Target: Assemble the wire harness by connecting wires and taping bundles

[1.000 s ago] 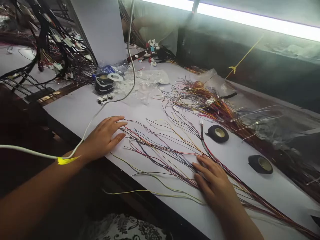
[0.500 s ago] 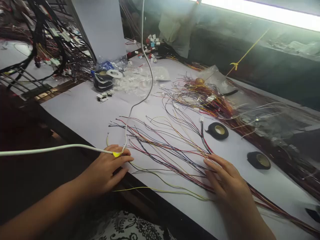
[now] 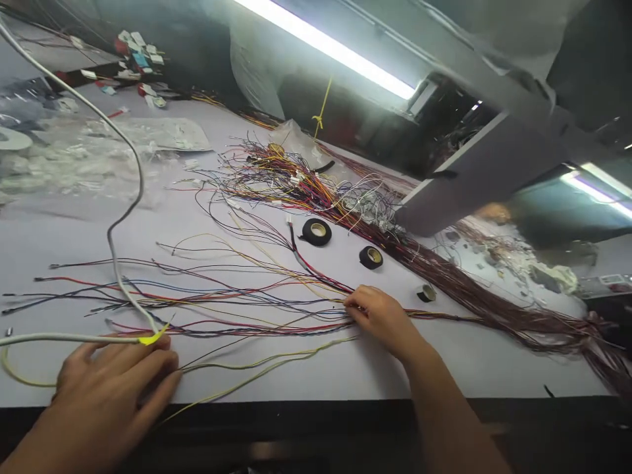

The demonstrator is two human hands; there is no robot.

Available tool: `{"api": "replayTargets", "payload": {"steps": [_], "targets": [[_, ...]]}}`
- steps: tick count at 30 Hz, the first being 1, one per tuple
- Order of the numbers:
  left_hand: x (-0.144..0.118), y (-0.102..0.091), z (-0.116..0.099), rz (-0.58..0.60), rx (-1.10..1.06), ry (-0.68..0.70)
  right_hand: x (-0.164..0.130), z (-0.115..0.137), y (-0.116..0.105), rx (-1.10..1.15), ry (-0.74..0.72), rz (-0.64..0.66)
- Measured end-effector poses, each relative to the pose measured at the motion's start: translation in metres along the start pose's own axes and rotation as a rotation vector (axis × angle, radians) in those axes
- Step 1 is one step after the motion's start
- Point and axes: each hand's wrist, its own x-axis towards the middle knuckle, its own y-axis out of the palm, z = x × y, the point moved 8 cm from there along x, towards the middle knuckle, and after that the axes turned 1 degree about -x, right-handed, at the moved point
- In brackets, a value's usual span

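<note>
My left hand (image 3: 116,378) rests low on the left near the table's front edge, fingers curled over a yellow-green wire (image 3: 222,365) that comes out on both sides. Its fingertips are partly hidden. A white cable (image 3: 138,171) with a yellow tag (image 3: 154,336) passes in front of this hand. My right hand (image 3: 378,319) pinches a wire bundle (image 3: 444,316) right of centre. From those fingers, loose red, blue, black and yellow wires (image 3: 257,303) fan out leftward, several with metal terminals. A black-sleeved branch (image 3: 299,257) with a white connector (image 3: 289,219) lies beyond.
Black tape rolls (image 3: 316,232) sit behind the right hand. A tangled wire heap (image 3: 296,178) and a long brown-red bundle (image 3: 454,283) line the back. Clear bags of white connectors (image 3: 74,158) lie at far left. A grey upright panel (image 3: 459,178) stands at back right.
The view has swung to the right, showing more of the long bundle and the panel. My right hand has gone from loosely spread over the wires to pinching them together.
</note>
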Motion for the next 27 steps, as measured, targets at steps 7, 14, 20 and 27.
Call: {"api": "replayTargets", "payload": {"steps": [7,14,20,27], "targets": [[0.01,-0.024,-0.02,-0.022,0.038,0.053,0.017,0.001,0.023,-0.11,-0.14,-0.008],[0.008,-0.033,-0.01,-0.028,-0.129,-0.108,0.002,-0.06,0.036,0.06,-0.051,-0.042],[0.02,-0.064,0.016,0.021,-0.299,-0.118,0.033,0.005,0.022,0.191,-0.239,-0.167],[0.027,-0.103,0.121,0.195,-0.24,-0.307,0.1,0.181,0.009,0.14,-0.603,0.057]]}}
